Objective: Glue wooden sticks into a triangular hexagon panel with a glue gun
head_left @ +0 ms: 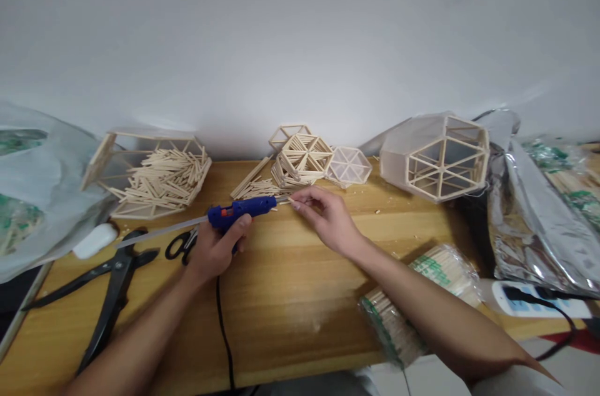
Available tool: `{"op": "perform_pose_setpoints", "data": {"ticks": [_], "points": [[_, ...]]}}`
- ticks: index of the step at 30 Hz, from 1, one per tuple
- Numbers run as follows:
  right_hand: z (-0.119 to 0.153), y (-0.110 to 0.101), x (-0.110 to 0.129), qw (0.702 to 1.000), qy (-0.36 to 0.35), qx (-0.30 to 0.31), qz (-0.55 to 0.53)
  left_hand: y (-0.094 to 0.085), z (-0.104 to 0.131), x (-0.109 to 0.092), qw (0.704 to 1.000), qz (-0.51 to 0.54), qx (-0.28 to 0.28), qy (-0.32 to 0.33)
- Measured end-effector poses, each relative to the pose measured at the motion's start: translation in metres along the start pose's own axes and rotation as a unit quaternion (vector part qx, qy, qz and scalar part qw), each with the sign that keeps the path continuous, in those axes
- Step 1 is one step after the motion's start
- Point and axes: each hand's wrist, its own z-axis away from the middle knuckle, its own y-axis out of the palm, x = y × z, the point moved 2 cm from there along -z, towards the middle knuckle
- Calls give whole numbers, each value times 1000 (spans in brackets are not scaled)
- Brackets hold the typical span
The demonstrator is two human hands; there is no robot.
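Right there in the middle, just above the counter [281,302], I see a glue gun [241,207], deep blue, with a small red part showing in its side. A long, cloudy glue stick [164,232] pokes out of its back end, and a black cord [224,333] hangs from below. The left hand [213,249] is wrapped around the gun's grip. The right hand [330,221] has its thumb and fingers pinched on a short, pale wooden stick [292,200], its end right by the nozzle; whether they touch, I can't tell. Behind it lie a heap of matching sticks [257,187] and stacked hexagonal frames [308,155], plain wood with spokes meeting in the centre. I find no readable brand on the gun. The clear pack of sticks [447,268] near the right forearm carries green printing, and the white power strip [504,299] has pale blue marks, neither legible from here.
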Motion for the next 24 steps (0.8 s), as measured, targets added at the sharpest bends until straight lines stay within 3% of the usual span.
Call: {"op": "perform_pose_setpoints", "data": {"ticks": [8,24], "points": [[1,0,-2,1000,3,1,-2,-1,-1,3,999,-15,-30,-10],[0,1,-2,1000,7,-1,-3,0,1,3,999,0,-28,-18]]}}
